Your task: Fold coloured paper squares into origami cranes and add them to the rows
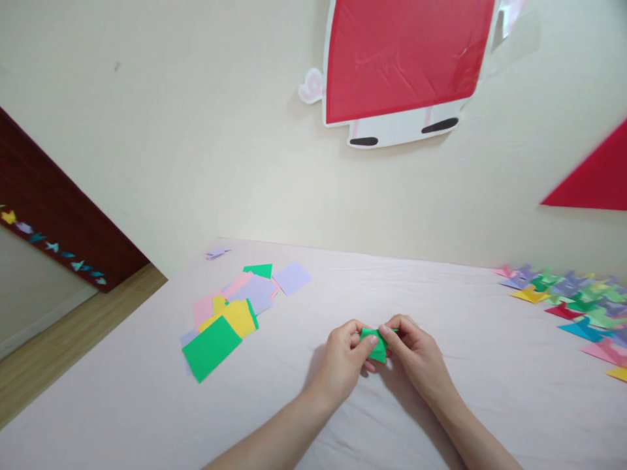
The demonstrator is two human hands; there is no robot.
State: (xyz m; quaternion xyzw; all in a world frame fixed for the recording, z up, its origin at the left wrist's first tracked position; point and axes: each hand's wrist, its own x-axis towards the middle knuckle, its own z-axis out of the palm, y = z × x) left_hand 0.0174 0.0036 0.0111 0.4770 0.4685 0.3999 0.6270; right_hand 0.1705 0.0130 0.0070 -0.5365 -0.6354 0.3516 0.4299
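Observation:
A small folded piece of green paper (378,350) is held between my two hands, a little above the pale cloth-covered surface (274,418). My left hand (347,356) pinches its left side, with the thumb lying across the front face. On the right, my right hand (414,343) grips the upper right edge between thumb and fingers. Part of the paper is hidden behind the thumbs and fingertips, so its full folded shape cannot be made out.
Loose sheets of coloured paper (212,349) lie overlapping to the left, with a small folded lilac piece (217,252) behind them. Rows of folded paper figures (582,329) stand at the right. The wall (220,130) with a red cutout (406,59) rises behind the surface.

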